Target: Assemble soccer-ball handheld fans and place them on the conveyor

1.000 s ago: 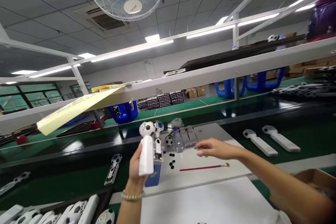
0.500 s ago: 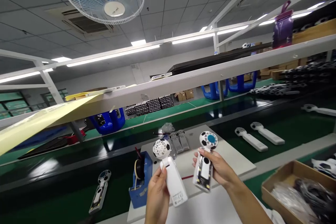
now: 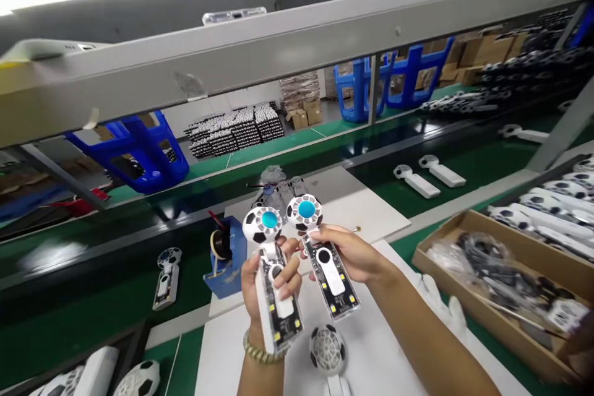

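My left hand (image 3: 271, 278) is wrapped round a handheld fan (image 3: 262, 224) with a black-and-white football-pattern head and a blue centre; its handle front shows a black board with yellow squares and a white strip. Beside it, my right hand (image 3: 355, 253) grips a similar fan (image 3: 304, 210) near its neck, the clear-edged handle pointing down. Both fans are held side by side, blue centres facing me. Below them a third fan (image 3: 327, 349) lies on the white work surface, its patterned grille up and its handle cut off by the frame's lower edge.
A blue tape dispenser (image 3: 232, 260) stands left of my hands. Several fans lie on the green conveyor (image 3: 204, 315). At right sits a cardboard box (image 3: 515, 328) of cables and bags, beside a white glove (image 3: 440, 306). A shelf beam (image 3: 288, 52) crosses above.
The view has tipped downward. The fan in my left hand has turned from its plain white back to its board side. Both held fans are closer together, and the third fan has come into view.
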A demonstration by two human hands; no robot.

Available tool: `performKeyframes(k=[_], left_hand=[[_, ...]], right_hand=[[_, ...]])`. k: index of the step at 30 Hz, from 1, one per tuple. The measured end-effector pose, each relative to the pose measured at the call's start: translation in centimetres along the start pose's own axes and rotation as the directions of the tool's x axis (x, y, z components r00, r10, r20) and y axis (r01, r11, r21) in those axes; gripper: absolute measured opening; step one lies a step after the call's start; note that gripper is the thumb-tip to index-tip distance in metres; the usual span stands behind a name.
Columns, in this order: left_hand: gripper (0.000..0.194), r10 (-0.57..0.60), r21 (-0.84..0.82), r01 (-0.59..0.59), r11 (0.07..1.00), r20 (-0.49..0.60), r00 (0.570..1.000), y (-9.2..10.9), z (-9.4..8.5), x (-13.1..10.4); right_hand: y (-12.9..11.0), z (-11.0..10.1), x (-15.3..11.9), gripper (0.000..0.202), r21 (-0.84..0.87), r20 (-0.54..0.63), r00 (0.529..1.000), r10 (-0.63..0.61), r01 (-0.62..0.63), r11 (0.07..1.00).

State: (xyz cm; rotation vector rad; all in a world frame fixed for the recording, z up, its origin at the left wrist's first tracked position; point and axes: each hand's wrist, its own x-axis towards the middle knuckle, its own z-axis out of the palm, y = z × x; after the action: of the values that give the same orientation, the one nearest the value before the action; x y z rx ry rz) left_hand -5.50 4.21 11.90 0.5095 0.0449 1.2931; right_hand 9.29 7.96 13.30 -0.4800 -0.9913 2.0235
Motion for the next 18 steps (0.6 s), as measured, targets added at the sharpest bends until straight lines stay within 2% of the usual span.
performKeyframes(k=[2, 4, 8, 10, 12, 15, 18], left_hand=[[0.032, 0.012, -0.142, 0.001, 0.99, 0.096, 0.995, -0.1, 0.0, 0.0], [0.037, 0.025, -0.2, 0.012, 0.98, 0.182, 0.983, -0.2, -0.1, 0.1], [0.037, 0.053, -0.234, 0.004, 0.972, 0.238, 0.97, -0.8, -0.9, 0.4], [0.038, 0.077, -0.224, -0.033, 0.974, 0.188, 0.979, -1.1, -1.2, 0.5], [0.04, 0.114, -0.139, -0.104, 0.985, 0.066, 0.991, -1.3, -1.2, 0.6], [0.041, 0.179, 0.048, -0.174, 0.984, -0.129, 0.975, -1.4, -0.9, 0.4], [0.042, 0.191, 0.109, -0.174, 0.979, -0.17, 0.967, -1.3, -0.7, 0.3]], right_hand=[[-0.1, 0.2, -0.2, 0.016, -0.009, 0.026, 0.999, 0.029, -0.028, 1.0], [-0.1, 0.5, -0.2, 0.018, -0.012, 0.053, 0.998, 0.017, -0.017, 1.0], [0.1, 1.1, -0.4, 0.022, -0.017, 0.045, 0.999, 0.022, -0.021, 1.0], [0.1, 1.2, -0.6, 0.021, -0.024, 0.035, 0.999, 0.024, -0.024, 0.999], [0.0, 1.3, -0.8, 0.02, -0.045, 0.034, 0.999, 0.012, -0.011, 0.999], [-0.1, 1.4, -1.0, 0.02, -0.07, 0.036, 0.999, -0.012, 0.015, 0.997], [-0.3, 1.3, -1.0, 0.021, -0.036, 0.055, 0.998, -0.011, 0.013, 0.999]])
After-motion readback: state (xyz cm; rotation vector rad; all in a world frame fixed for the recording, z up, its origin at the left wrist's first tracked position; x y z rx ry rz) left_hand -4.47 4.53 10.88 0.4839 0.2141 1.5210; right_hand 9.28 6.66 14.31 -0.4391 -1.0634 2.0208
